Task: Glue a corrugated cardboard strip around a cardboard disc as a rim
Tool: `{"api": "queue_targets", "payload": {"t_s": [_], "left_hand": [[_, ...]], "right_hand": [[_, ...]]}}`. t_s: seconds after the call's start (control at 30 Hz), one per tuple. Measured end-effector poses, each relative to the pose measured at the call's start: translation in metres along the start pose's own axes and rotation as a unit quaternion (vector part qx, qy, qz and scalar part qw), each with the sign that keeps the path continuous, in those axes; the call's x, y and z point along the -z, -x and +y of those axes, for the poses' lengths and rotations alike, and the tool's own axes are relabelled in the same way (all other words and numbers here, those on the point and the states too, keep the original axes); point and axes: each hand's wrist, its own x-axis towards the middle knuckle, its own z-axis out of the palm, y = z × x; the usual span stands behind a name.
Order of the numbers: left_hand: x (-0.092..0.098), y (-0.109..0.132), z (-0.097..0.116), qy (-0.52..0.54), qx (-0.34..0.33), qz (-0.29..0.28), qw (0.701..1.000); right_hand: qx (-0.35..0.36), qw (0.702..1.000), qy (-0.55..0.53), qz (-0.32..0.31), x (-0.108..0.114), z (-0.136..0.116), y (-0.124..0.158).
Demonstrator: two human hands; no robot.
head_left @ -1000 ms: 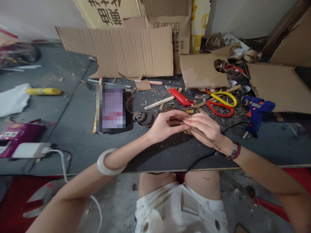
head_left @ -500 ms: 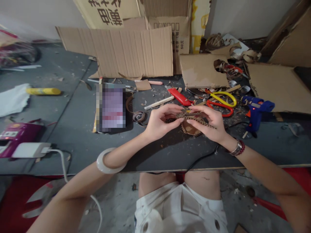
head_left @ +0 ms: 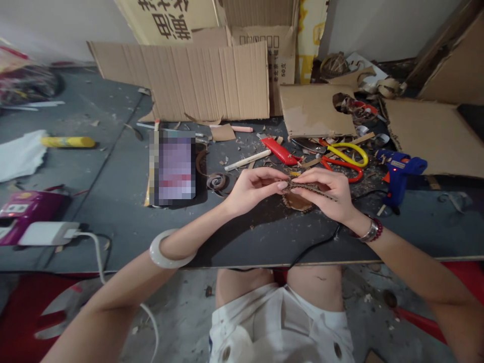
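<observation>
Between my two hands is a small piece of corrugated cardboard [head_left: 315,189], its wavy edge facing me. My left hand [head_left: 252,190] is closed, thumb and fingertips pinching the piece's left end. Its right part is gripped by my right hand [head_left: 328,190], with the thumb below and the fingers on top. Just under the hands a round cardboard piece [head_left: 298,201] lies on the dark table [head_left: 234,237]. Fingers hide much of the held piece. Beyond my hands are a red utility knife [head_left: 280,151] and scissors with yellow and red handles [head_left: 350,154].
A blue glue gun [head_left: 401,169] stands to the right, its black cable [head_left: 321,247] trailing to the table's front edge. A pale pen [head_left: 247,160], a coiled cardboard strip [head_left: 217,182] and a phone [head_left: 176,169] lie leftward. Large cardboard sheets [head_left: 212,80] stand behind.
My left hand has shifted slightly right, bringing its fingertips closer to my right hand. The cardboard between them now looks pressed together and flatter.
</observation>
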Motion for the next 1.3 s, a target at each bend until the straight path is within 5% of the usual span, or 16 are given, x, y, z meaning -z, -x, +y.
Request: {"api": "queue_targets", "payload": {"t_s": [0.57,0.77,1.3], "left_hand": [[0.002,-0.002,0.005,0.003,0.025,-0.043,0.999],[0.006,-0.002,-0.001,0.013,0.024,-0.022,0.999],[0.005,-0.003,-0.003,0.025,0.023,0.008,0.999]], "right_hand": [[-0.014,0.999,-0.026,-0.035,0.008,0.001,-0.005],[-0.083,0.992,-0.072,-0.060,0.009,0.000,-0.009],[-0.138,0.983,-0.125,-0.013,0.008,0.006,-0.011]]}}
